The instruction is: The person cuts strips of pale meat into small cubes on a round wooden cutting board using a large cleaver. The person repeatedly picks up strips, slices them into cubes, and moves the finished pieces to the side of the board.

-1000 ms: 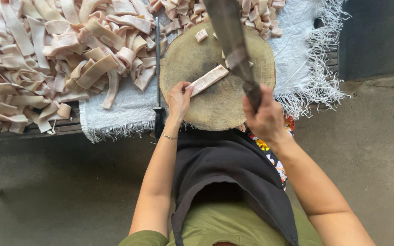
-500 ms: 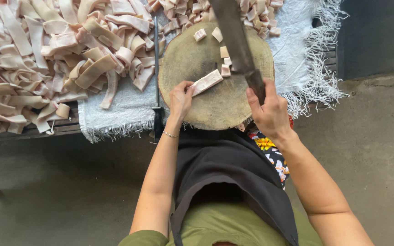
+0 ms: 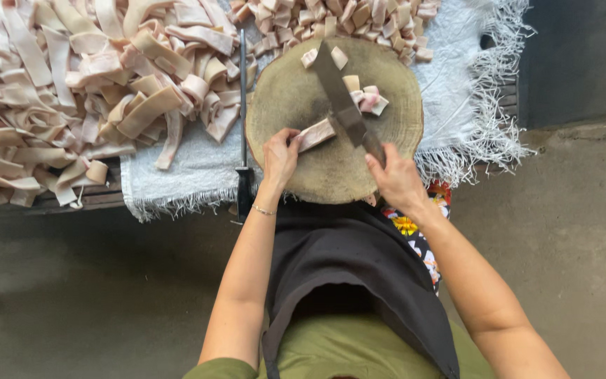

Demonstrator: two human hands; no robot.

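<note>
While left hand point(image 3: 280, 156) pinned the strip point(image 3: 315, 135), right hand point(image 3: 395, 181) clenched the cleaver point(image 3: 341, 105), mid-chop; next probably feed the strip right.

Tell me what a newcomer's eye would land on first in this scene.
First comes the round wooden chopping block at centre, where the right hand holds a big cleaver down on a pale strip that the left hand pins in place. Next is the large heap of long pale strips filling the left side on a white fringed cloth. A pile of small cut pieces lies beyond the block at the top.
</note>
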